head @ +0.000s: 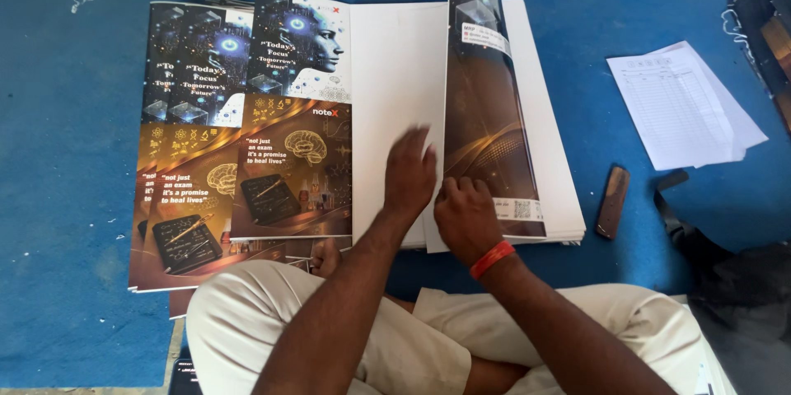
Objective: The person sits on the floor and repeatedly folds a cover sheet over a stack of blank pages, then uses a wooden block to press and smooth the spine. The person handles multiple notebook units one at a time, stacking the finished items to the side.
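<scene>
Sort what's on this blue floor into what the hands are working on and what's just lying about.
In hand:
left hand flat on the white inner side of the open cover sheet
right hand pinching the sheet's printed flap
stack of printed covers beside it

Lying about:
loose ruled papers
small dark wooden block
black strap

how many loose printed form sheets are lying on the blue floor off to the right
2 that I can tell: a lined form sheet on top, and a second sheet fanned out beneath it, right of the white stack. More may be hidden underneath.

White barcode label (pixel 518 210) on cover
</scene>
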